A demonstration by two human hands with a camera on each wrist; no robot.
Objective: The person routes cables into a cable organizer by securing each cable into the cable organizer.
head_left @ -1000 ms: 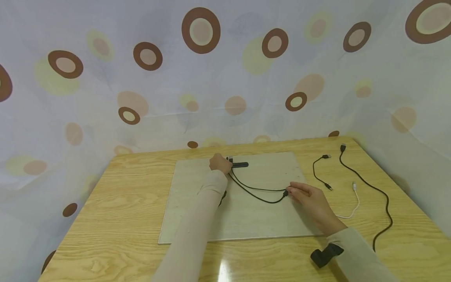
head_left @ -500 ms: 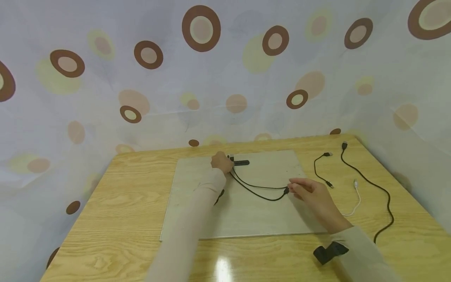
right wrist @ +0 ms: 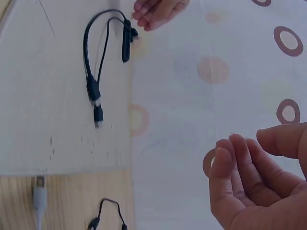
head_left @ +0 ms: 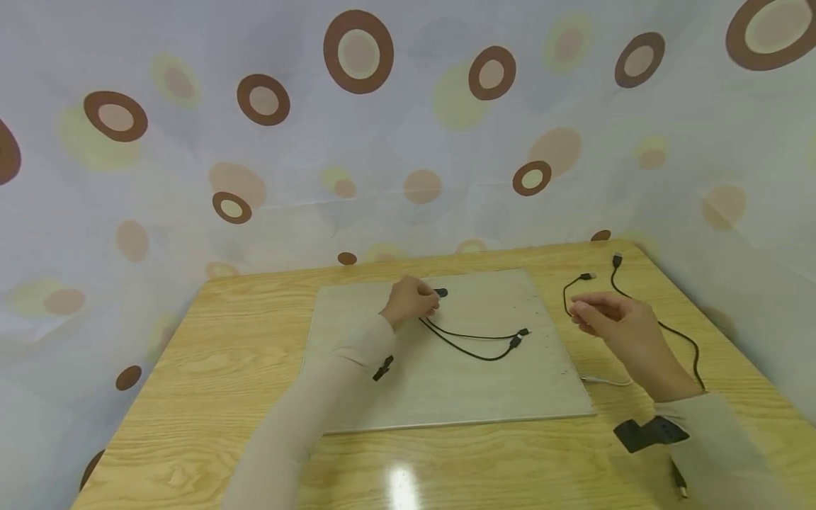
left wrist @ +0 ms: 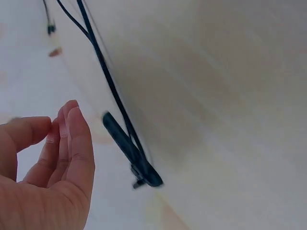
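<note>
The left hand point(head_left: 409, 300), empty, thumb and fingertips close together, hovers near the black cable point(left wrist: 110, 81) lying on the pale board point(head_left: 472, 397). The right hand point(head_left: 621, 333) is empty too, thumb apart from curved fingers. Any print on the plugs point(right wrist: 92, 87) is too small for me to read.

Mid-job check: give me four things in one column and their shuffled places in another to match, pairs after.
1. Thin looped black two-plug cable
2. Metal-tipped white cable
3. Left hand
4. Right hand

A. Raised, right of the pale rectangular board
B. Lying on the light wooden tabletop
C. Lying on the board
D. By the board's far edge

Pairs: 1-C; 2-B; 3-D; 4-A
</note>
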